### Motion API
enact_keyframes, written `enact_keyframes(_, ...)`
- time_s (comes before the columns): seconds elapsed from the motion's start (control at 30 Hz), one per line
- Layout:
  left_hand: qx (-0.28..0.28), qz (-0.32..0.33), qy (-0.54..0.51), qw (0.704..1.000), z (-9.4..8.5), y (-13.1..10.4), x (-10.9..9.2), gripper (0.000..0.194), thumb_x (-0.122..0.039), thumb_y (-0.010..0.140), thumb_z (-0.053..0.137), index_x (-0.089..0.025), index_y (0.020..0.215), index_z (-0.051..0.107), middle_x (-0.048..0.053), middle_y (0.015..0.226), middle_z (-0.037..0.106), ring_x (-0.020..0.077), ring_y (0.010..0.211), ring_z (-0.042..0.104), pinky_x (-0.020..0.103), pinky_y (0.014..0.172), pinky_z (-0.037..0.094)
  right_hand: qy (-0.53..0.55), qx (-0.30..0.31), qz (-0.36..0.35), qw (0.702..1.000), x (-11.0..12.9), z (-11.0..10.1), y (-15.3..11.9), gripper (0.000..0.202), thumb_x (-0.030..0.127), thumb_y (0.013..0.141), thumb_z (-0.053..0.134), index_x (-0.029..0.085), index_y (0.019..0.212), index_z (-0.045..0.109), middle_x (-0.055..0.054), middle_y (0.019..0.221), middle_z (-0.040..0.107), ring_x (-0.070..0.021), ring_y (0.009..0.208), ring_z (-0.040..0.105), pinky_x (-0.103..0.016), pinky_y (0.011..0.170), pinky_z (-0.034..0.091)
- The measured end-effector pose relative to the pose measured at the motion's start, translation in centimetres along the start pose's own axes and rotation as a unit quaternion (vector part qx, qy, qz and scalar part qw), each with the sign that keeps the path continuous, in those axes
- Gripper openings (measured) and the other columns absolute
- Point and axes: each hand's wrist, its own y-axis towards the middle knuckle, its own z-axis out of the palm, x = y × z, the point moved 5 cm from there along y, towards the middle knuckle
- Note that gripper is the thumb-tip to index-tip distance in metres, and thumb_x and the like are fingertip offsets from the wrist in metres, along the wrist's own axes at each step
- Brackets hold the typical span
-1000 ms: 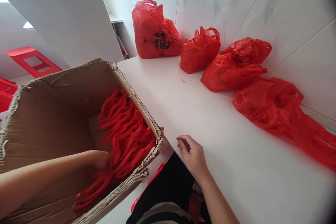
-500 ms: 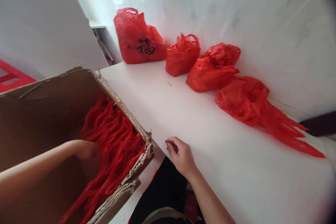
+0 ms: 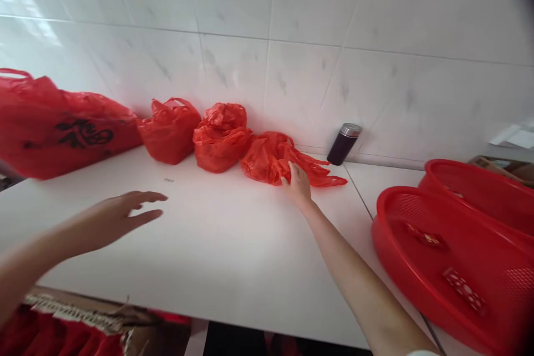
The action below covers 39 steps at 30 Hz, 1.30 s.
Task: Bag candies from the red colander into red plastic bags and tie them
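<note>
Against the wall on the white table (image 3: pixel 233 256) stand several red plastic bags. A large one with black lettering (image 3: pixel 62 128) is at the left, then a small bag (image 3: pixel 170 129) and another bunched bag (image 3: pixel 221 138). The rightmost bag (image 3: pixel 265 160) lies flatter, its loose strips trailing right. My right hand (image 3: pixel 297 181) reaches to this bag's front, fingers spread and at its plastic, with no firm hold visible. Over the left part of the table hovers my left hand (image 3: pixel 129 212), empty, thumb and fingers apart.
A dark bottle with a silver lid (image 3: pixel 344 144) leans by the wall. Two red baskets (image 3: pixel 392 250) are at the right, small packets in the front one. The cardboard box (image 3: pixel 79 311) with red material sits below the table's front edge.
The view has swung right, bringing the bottle and baskets in. My left hand has come out of the box, empty. My right hand has moved from the table's edge to the rightmost bag and opened.
</note>
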Motion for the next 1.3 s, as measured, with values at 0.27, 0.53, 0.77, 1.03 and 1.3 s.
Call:
enact_keyframes(0.27,0.127,0.163,0.097,0.974,12.0,4.3,-18.4,0.075,-0.047,0.084,0.049,-0.026,0.153,0.029,0.012,0.154,0.037,0.0355,0.132,0.046,0.047,0.102,0.040,0.009,0.058,-0.037,0.998,0.3,-0.3,-5.9,0.040,0.028,0.091,0.054,0.024,0.132,0.055,-0.009,0.123,0.066,-0.0230,0.111,0.061,-0.041,0.097,0.044)
enact_keyframes(0.53,0.125,0.152,0.072,0.978,21.2,7.0,-23.8,0.078,-0.043,0.082,0.055,-0.025,0.153,0.026,0.019,0.151,0.039,0.0406,0.135,0.040,0.053,0.097,0.042,0.025,-0.004,0.040,0.999,-5.0,-3.8,-7.4,0.010,0.016,0.083,0.060,0.022,0.087,0.067,-0.007,0.091,0.070,-0.0255,0.091,0.062,-0.043,0.087,0.045)
enact_keyframes(0.77,-0.026,0.060,-0.030,0.997,20.0,9.1,-26.0,0.067,-0.041,0.090,0.046,-0.026,0.152,0.025,0.018,0.162,0.011,0.0399,0.146,0.018,0.057,0.106,0.033,0.267,-0.210,0.139,0.930,-4.4,-10.2,-9.1,0.023,0.042,0.098,0.040,0.022,0.100,0.053,-0.006,0.097,0.066,-0.0177,0.088,0.063,-0.029,0.076,0.049)
enact_keyframes(1.03,0.150,0.150,-0.349,0.913,21.1,-3.7,-27.5,0.057,-0.056,0.090,0.041,-0.034,0.142,0.041,0.006,0.141,0.054,0.0236,0.128,0.052,0.037,0.101,0.048,0.458,-0.056,0.168,0.871,-0.2,-8.7,-12.4,0.027,0.046,0.097,0.039,0.023,0.094,0.053,-0.002,0.082,0.062,-0.0148,0.071,0.060,-0.025,0.064,0.051)
enact_keyframes(1.3,0.162,-0.029,-0.563,0.810,21.6,-5.9,-21.7,0.038,-0.054,0.084,0.059,-0.021,0.097,0.072,0.006,0.096,0.074,0.0239,0.092,0.067,0.034,0.083,0.054,0.458,-0.010,0.176,0.872,-0.1,-9.4,-13.6,0.022,0.045,0.091,0.055,0.024,0.098,0.054,0.003,0.069,0.056,-0.0116,0.060,0.051,-0.024,0.059,0.043)
